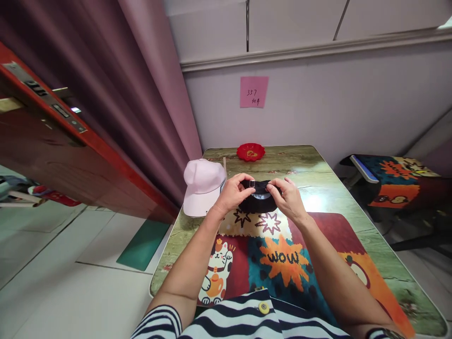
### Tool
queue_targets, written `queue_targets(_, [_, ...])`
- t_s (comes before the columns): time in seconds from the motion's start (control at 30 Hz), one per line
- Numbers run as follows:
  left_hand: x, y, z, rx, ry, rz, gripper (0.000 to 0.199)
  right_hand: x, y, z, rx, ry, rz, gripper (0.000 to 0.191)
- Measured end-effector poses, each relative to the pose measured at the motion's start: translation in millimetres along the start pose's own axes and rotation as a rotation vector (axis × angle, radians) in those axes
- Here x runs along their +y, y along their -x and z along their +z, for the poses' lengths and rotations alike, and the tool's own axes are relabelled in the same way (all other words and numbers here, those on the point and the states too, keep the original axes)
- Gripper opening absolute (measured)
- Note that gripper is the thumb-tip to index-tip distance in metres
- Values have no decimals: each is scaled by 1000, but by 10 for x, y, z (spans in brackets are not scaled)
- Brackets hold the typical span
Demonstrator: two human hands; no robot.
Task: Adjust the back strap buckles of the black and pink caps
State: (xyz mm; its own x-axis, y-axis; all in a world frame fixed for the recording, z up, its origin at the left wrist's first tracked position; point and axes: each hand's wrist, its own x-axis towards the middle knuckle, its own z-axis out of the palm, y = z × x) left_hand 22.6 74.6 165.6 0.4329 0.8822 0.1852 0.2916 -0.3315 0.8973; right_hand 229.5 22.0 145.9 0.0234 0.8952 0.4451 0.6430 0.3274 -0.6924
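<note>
A black cap [259, 204] is held above the table between both hands, its back strap with a small metal buckle [252, 184] uppermost. My left hand [233, 192] pinches the strap beside the buckle. On the other side, my right hand [286, 195] grips the strap end between thumb and fingers. Part of the cap's inside, with pale lettering, shows below the strap. Just left of my left hand, a pale pink cap [203, 184] rests on the table with its brim toward me.
A red scalloped dish [250, 152] sits at the table's [293, 160] far edge. Under my arms lies a colourful mat [243, 263] marked "WOW". A pink note [254, 92] is on the wall. An orange-red door [88, 155] and curtain stand left; a stool-like piece is at right.
</note>
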Motion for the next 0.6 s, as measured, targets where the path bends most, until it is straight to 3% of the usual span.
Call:
queue_targets(0.07, [-13,23,38,-16,24,4,26,36,25,-8,-22,40,-5,28])
queue_targets(0.2, [-68,159,91,-76,100,-97,22,28,122,-5,-197,56,10,33])
queue_targets(0.4, [-64,208,89,-117,158,-116,27,-149,53,81,-189,127,-75,26])
queue_targets(0.6, [-86,276,71,-84,161,-81,29,-169,65,117,-242,82,-61,26])
